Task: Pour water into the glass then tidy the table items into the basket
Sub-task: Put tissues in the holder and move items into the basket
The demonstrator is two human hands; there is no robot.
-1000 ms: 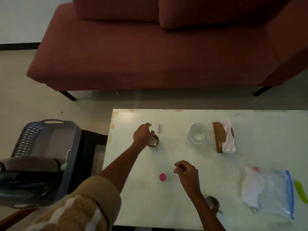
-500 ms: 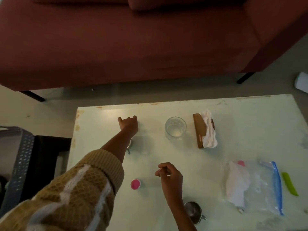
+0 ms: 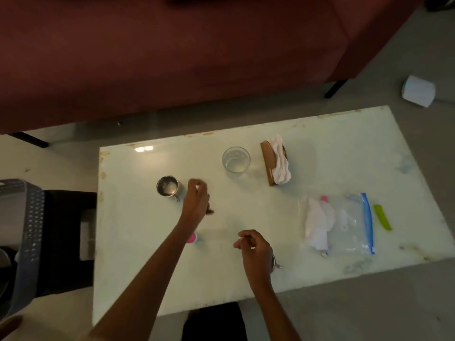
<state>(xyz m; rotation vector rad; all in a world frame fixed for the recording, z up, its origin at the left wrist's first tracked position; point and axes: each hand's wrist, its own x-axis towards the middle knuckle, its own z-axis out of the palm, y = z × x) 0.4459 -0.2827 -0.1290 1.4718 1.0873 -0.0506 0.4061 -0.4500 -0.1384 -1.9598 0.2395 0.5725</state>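
The left hand (image 3: 197, 203) hovered over the desk (image 3: 147, 254), just right of a small steel cup (image 3: 168, 189). Its fingers were curled in, pinching something small and white at the tips; I could not tell what it was. The right hand (image 3: 254, 249) hung nearer the desk's front edge, fingers loosely curled, thumb and forefinger together, and whether they held anything was too small to tell. A second steel cup (image 3: 275, 262) sat mostly hidden behind that wrist.

The glass (image 3: 236, 159) stood upright toward the far side of the desk, with a little water in it, apart from both hands. Just right of it lay a brown holder (image 3: 267, 163) with white tissues (image 3: 280, 163) spilling out. A pink cap (image 3: 192, 238) rested beside the left forearm. Toward the right end lay a clear zip bag (image 3: 349, 225) with white paper inside, and a green clip (image 3: 382, 217) just beyond its blue seal.

The basket (image 3: 27, 232) stood off the desk's left end, on the floor side. A red sofa (image 3: 172, 57) ran behind the desk, and a white roll (image 3: 418, 94) lay on the floor at far right.
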